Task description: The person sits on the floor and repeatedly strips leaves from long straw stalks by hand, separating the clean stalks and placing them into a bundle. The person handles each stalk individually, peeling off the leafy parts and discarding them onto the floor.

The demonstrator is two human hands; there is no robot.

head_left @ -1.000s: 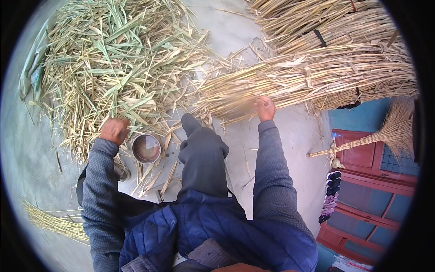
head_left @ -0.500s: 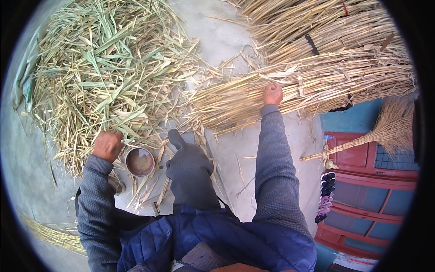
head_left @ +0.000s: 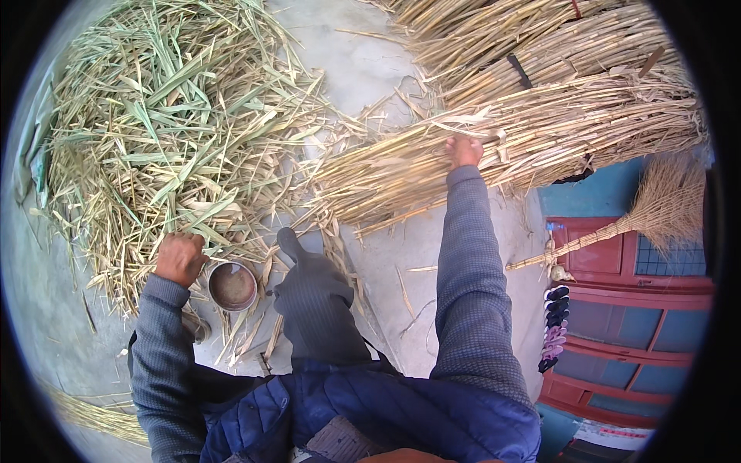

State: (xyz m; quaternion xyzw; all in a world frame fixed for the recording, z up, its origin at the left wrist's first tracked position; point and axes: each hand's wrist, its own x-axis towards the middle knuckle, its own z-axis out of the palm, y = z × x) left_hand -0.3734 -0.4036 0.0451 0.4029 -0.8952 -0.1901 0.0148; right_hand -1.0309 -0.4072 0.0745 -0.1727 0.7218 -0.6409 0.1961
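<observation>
My right hand is closed at the long bundle of dry reed-like stalks, which lies across the right side. A pale dry leaf strip lies against its fingertips; what the fingers grip is hidden. At the near edge of a big heap of cut, dry green and straw-coloured leaves, my left hand is curled into a fist. Anything inside it is hidden. Close by that hand, a round metal bowl with a brownish inside stands on the floor.
More tied stalk bundles lie at the far right. A straw broom leans near a red door, with several shoes in a row. Thin stalks lie at the near left. My leg extends between the heap and bundle.
The whole view has shifted slightly. My right hand is a little farther up on the stalk bundle, nearer the pale leaf strip. My left hand stays beside the heap.
</observation>
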